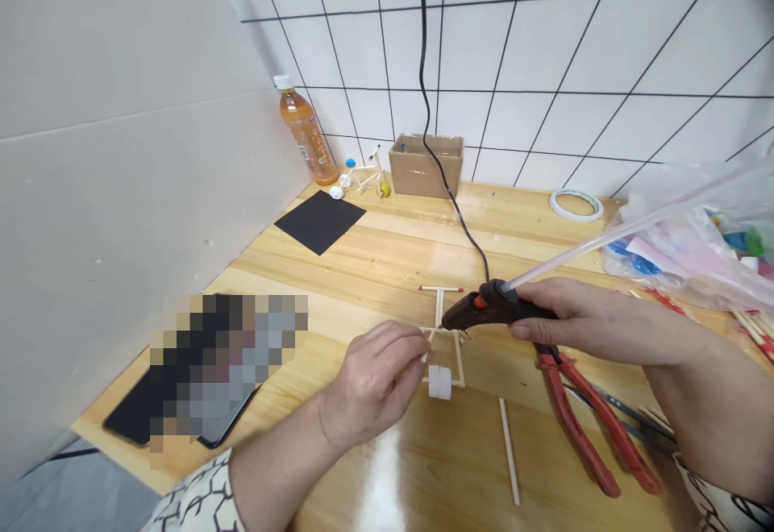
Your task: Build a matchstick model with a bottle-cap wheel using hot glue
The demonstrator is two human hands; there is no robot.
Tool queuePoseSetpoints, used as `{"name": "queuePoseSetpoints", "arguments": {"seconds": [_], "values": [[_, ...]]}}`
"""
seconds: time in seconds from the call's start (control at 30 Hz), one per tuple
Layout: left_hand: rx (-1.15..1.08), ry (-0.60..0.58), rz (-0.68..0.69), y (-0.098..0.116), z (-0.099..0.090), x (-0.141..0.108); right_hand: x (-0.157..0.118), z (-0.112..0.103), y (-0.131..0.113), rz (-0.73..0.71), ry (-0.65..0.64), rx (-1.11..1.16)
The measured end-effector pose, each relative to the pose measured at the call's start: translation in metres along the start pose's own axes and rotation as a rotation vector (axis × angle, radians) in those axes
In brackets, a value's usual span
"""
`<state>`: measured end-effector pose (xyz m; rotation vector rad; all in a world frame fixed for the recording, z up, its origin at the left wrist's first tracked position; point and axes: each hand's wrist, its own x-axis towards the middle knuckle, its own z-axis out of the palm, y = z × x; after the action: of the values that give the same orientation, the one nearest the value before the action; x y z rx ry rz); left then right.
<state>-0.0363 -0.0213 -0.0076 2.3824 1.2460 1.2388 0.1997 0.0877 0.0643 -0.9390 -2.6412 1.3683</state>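
My right hand [577,318] is wrapped round a black hot glue gun [477,310], with a long clear glue stick [605,234] coming out of its back. The gun's nozzle is at a joint of a small frame of thin wooden sticks [459,359]. At the frame's left side my left hand [384,371] is closed, pinching a short wooden stick [431,342] that leans against the joint. A white wheel-like piece [439,383] sits at the near end of the frame. Red tips show on the far crossbar [440,288].
Red-handled pliers [596,427] and a loose stick [509,451] lie at the near right. Two phones [126,411] rest at left. Behind stand a bottle [308,137], a small stick model [363,177] and a cardboard box [426,169]. The black cord [447,181] crosses the table.
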Motion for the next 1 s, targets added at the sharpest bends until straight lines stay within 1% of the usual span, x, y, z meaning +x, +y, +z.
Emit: {"name": "queuePoseSetpoints", "arguments": {"seconds": [0.37, 1.0], "values": [[-0.009, -0.009, -0.009, -0.0014, 0.0014, -0.0007, 0.0011, 0.0004, -0.0014, -0.019, -0.018, 0.006], [-0.015, -0.012, -0.009, -0.0021, 0.0026, -0.001, 0.0012, -0.0004, -0.0042, 0.009, -0.036, -0.024]]}}
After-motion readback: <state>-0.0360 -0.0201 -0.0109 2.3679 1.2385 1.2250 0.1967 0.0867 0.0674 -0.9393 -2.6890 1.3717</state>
